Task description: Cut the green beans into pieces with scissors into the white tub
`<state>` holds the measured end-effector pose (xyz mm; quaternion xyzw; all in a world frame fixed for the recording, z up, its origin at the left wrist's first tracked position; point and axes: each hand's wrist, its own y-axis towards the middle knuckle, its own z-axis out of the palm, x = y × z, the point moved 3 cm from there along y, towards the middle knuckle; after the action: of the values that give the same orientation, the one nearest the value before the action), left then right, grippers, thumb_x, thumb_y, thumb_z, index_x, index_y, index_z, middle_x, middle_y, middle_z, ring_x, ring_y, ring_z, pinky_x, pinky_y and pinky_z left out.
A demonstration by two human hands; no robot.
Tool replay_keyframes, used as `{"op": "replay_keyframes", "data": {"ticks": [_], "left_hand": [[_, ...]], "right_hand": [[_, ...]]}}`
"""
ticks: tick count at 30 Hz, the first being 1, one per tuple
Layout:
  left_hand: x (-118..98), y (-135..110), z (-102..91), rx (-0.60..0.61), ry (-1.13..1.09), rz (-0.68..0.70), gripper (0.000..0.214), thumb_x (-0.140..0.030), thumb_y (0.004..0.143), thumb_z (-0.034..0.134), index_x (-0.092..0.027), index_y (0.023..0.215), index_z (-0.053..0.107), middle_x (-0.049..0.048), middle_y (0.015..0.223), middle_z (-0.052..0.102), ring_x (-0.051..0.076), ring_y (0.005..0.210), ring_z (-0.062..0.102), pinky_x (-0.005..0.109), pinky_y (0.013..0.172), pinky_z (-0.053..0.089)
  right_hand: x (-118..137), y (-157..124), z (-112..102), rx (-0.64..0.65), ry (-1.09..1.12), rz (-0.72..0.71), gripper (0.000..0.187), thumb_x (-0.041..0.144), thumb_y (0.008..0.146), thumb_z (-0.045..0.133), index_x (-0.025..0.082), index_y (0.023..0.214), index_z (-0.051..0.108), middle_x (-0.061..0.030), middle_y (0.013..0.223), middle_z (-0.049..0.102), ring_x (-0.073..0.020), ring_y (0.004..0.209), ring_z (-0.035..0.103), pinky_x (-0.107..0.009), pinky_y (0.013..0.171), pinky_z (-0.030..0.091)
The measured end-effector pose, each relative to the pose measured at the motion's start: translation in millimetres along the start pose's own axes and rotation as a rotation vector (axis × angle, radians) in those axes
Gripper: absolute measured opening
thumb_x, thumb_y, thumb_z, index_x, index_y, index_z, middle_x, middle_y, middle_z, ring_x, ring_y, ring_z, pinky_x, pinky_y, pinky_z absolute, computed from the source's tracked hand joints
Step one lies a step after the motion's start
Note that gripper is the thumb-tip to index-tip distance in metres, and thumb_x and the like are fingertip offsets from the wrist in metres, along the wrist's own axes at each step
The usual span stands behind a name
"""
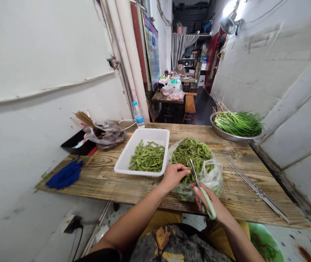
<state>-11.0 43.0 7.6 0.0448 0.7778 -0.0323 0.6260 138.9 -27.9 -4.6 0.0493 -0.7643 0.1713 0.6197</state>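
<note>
My right hand (209,199) is closed round the pale green handles of a pair of scissors (199,185), whose blades point up over a clear plastic bag of green soybean pods (192,154). My left hand (175,174) reaches into the near side of that bag, fingers pinched on a pod I can barely make out. Left of the bag stands a white rectangular tray (141,135) with cut pods piled in its near half.
A wooden table (111,178) carries a metal bowl of green chives (237,125), metal skewers (256,189), a water bottle (138,115), a blue cloth (66,175) and a black tray with bamboo sticks (83,120). A green basin (266,243) sits below. Far off, a person sits at another table.
</note>
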Motion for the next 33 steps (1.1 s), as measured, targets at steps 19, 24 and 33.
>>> {"op": "replay_keyframes", "data": {"ticks": [19, 24, 33], "left_hand": [[-9.3, 12.6, -29.7, -0.091, 0.679, 0.386, 0.017, -0.017, 0.079, 0.055, -0.018, 0.084, 0.072, 0.0099, 0.095, 0.068, 0.022, 0.092, 0.059, 0.035, 0.088, 0.044], [19.9, 12.4, 18.2, 0.214, 0.684, 0.311, 0.014, -0.015, 0.072, 0.063, -0.02, 0.08, 0.073, 0.0081, 0.083, 0.071, 0.023, 0.085, 0.062, 0.034, 0.087, 0.043], [16.7, 17.4, -8.6, 0.125, 0.23, 0.023, 0.025, -0.025, 0.075, 0.059, -0.014, 0.094, 0.071, 0.0071, 0.086, 0.072, 0.018, 0.074, 0.063, 0.028, 0.072, 0.047]], "right_hand": [[-12.2, 0.8, -5.8, -0.034, 0.281, 0.056, 0.051, 0.065, 0.082, 0.042, 0.019, 0.102, 0.049, 0.0035, 0.062, 0.05, -0.0137, 0.05, 0.051, -0.027, 0.05, 0.042], [-10.9, -2.1, -8.1, -0.034, 0.193, 0.042, 0.048, 0.063, 0.084, 0.042, 0.018, 0.101, 0.048, 0.0034, 0.059, 0.051, -0.014, 0.051, 0.051, -0.027, 0.05, 0.04], [-8.7, -2.7, -8.0, -0.009, 0.009, 0.02, 0.044, 0.06, 0.087, 0.038, 0.019, 0.075, 0.051, 0.0027, 0.053, 0.051, -0.0133, 0.051, 0.051, -0.026, 0.053, 0.041]]}}
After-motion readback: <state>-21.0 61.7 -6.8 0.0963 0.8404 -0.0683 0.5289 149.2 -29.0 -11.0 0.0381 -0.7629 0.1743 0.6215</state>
